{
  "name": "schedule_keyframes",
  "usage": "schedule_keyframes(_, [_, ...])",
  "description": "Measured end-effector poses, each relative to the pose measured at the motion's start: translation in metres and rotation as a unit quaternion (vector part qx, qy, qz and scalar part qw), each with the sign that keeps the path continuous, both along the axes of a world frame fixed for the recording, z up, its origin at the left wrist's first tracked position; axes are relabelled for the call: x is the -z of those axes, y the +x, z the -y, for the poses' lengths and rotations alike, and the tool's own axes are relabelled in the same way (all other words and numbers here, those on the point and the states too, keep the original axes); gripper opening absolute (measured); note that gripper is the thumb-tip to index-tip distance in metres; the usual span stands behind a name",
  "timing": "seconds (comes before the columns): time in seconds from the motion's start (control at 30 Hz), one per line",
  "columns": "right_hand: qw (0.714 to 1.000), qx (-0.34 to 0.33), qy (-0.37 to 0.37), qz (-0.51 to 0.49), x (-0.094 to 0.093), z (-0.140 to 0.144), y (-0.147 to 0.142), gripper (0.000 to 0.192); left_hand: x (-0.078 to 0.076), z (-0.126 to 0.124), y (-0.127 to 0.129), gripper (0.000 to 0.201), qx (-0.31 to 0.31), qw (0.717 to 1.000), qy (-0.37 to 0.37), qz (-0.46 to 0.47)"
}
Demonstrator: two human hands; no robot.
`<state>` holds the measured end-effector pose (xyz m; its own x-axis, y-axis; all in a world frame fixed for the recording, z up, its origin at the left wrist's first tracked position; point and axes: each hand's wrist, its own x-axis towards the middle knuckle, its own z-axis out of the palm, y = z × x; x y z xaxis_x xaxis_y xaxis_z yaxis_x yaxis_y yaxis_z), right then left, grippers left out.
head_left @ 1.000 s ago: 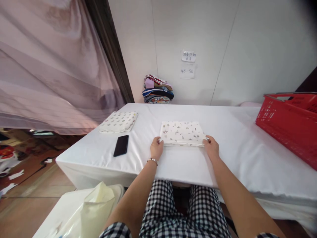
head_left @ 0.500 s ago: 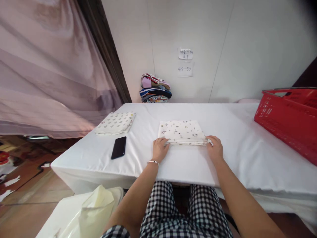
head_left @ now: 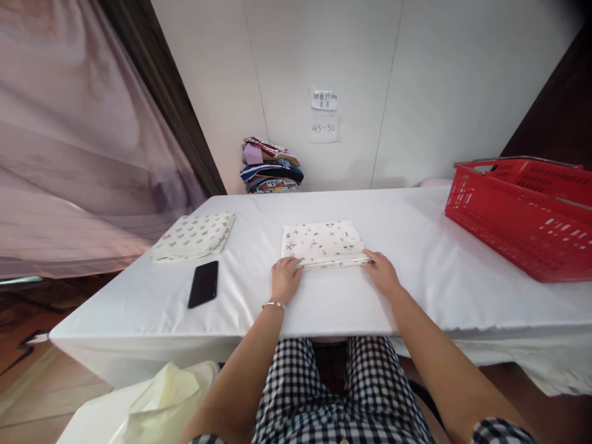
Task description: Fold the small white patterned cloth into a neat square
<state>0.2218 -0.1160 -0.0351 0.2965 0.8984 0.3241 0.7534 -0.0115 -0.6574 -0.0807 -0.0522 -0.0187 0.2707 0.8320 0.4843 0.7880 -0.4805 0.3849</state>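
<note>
A white cloth with small scattered prints (head_left: 324, 240) lies folded in a flat rectangle on the white-covered table (head_left: 333, 302) before me. At its near left corner my left hand (head_left: 285, 277) has its fingers closed on the folded edge, a bracelet at the wrist. My right hand (head_left: 382, 271) grips the near right corner between thumb and fingers. The layered near edge of the fabric shows between both hands. Farther left rests a second folded cloth (head_left: 194, 235) with a leaf-like pattern, and a black phone (head_left: 203, 284) lies nearer to me.
A red plastic basket (head_left: 518, 216) stands on the table at the right. Stacked folded fabrics (head_left: 272, 166) sit beyond the far edge by the wall. Paper signs (head_left: 325, 128) hang above. A pale yellow bag (head_left: 161, 401) is at lower left, a pink curtain (head_left: 83, 142) at left.
The view has turned a little to the right, so more of the basket shows. Both hands stay at the near corners of the cloth; the right hand's fingers have shifted slightly onto its corner.
</note>
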Motion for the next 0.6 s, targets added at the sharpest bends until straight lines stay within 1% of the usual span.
schedule_keyframes(0.07, [1.0, 0.006, 0.005, 0.013, -0.002, -0.002, 0.0, 0.038, 0.0, 0.0, 0.0, 0.024, -0.001, 1.0, 0.0, -0.001])
schedule_keyframes(0.2, [0.997, 0.033, 0.047, 0.054, -0.004, -0.009, -0.001, 0.037, -0.001, 0.001, 0.001, 0.023, 0.0, 1.0, -0.007, -0.006])
schedule_keyframes(0.33, [0.996, 0.059, 0.014, 0.059, -0.002, -0.014, -0.002, 0.037, -0.003, 0.002, 0.002, 0.021, -0.008, 1.0, -0.02, -0.007])
schedule_keyframes(0.4, [0.998, 0.05, 0.008, 0.048, 0.001, -0.013, -0.002, 0.037, -0.004, 0.002, 0.002, 0.022, -0.009, 1.0, -0.022, -0.006])
schedule_keyframes(0.5, [0.999, 0.027, 0.037, 0.03, 0.004, -0.008, -0.001, 0.041, -0.004, 0.002, 0.002, 0.022, -0.007, 1.0, -0.023, -0.001])
schedule_keyframes(0.6, [0.996, 0.03, 0.084, 0.011, 0.005, -0.002, -0.001, 0.05, -0.002, 0.001, 0.001, 0.023, -0.004, 1.0, -0.021, 0.006])
